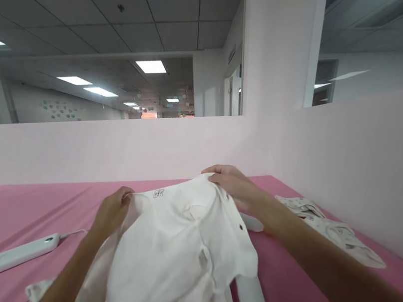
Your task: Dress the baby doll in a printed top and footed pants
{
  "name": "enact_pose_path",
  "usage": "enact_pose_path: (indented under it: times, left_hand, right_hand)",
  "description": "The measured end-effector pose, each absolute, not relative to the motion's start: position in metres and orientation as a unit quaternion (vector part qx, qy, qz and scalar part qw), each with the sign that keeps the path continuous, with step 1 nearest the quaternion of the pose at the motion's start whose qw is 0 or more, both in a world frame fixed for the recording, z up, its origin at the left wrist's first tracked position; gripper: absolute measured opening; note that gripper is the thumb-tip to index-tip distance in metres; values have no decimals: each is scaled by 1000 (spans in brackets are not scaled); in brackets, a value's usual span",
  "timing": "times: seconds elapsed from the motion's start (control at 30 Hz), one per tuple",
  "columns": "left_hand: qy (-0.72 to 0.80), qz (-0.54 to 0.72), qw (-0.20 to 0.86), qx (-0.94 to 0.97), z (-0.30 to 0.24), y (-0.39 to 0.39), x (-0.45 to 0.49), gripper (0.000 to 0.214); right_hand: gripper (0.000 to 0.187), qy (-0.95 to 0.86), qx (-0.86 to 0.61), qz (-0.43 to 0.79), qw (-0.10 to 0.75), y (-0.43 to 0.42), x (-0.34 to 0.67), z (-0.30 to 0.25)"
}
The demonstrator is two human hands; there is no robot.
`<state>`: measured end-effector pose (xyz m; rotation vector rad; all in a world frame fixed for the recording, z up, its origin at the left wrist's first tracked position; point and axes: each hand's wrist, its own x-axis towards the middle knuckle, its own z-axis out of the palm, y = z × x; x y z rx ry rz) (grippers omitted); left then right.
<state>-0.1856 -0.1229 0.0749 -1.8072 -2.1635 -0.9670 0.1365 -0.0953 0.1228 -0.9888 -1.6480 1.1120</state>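
Observation:
A small white garment (174, 253) with snap buttons and a tiny label hangs over the pink table (2, 214) in the middle of the view. My left hand (112, 211) is closed on its upper left edge. My right hand (232, 182) pinches the upper right edge, fingers curled over the cloth. The garment's legs trail down toward the near edge.
A white power bank (19, 254) with a cable lies on the table at the left. A crumpled patterned garment (330, 228) lies at the right by the pink partition wall (366, 160). A small white object (251, 223) pokes out behind the held garment.

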Motion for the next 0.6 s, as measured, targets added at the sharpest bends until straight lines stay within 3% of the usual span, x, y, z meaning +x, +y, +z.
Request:
enact_pose_path:
  times: [0.1,0.27,0.43,0.6]
  left_hand:
    - [-767,-243,65,-590,35,-78,-183,33]
    - [-700,-234,53,-672,-20,-69,-117,34]
    - [-630,-333,-111,-692,-37,-67,-58,33]
    - [-692,-386,-148,-591,-46,-46,-48,34]
  right_hand:
    - [26,-644,-467,405,451,-50,112,89]
    - [13,-635,-542,320,448,-9,104,34]
    - [8,-630,-580,251,452,3,129,4]
    - [16,-613,-603,225,458,-8,172,-27]
